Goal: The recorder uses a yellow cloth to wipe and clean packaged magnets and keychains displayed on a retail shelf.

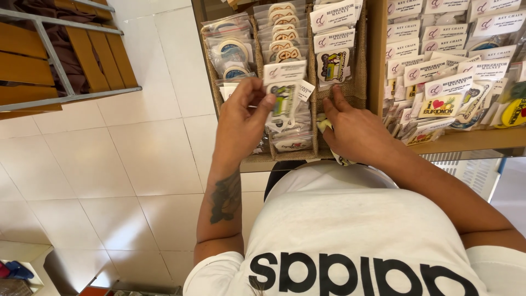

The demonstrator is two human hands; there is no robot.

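Note:
My left hand (244,112), on a tattooed forearm, pinches a clear packet with a white header card and a green-and-yellow magnet (285,90). It holds the packet up in front of the middle burlap-lined compartment (313,109). My right hand (356,131) lies palm down in the neighbouring compartment, fingers stretched among the packets there (333,66). A yellowish packet edge (323,125) shows under its fingers and another bit (342,160) under the wrist. Whether it grips them is hidden.
Rows of similar packets fill a wooden shelf (476,140), with several more to the right past a wooden divider (377,55). A wood-and-metal bench (66,60) stands at upper left on the white tiled floor (137,159). My white shirt fills the bottom.

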